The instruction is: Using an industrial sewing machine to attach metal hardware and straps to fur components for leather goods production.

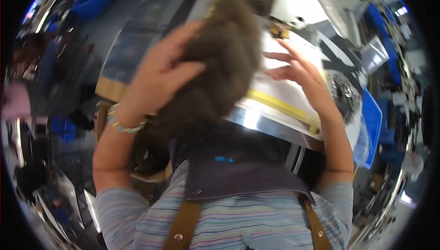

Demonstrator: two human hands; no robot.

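A brown, furry piece [224, 53] hangs in front of me, smeared by motion, with a thin yellowish edge along its upper left. My left hand [158, 73] is closed on its left side, thumb over the fur and the fingertips partly hidden behind it. Right of the fur, my right hand [302, 73] is raised with fingers apart and nothing between them. The fingers of that hand are near the brass-coloured foot area [279, 31] of a white sewing machine [300, 2].
Yellow tape [279, 104] crosses the pale work surface, with a shiny metal strip [252, 118] nearer me. A heap of silvery, tangled material [343, 95] lies at the right, beside a blue bin [373, 112]. At my lower left is a cardboard box [160, 175] under dark fur.
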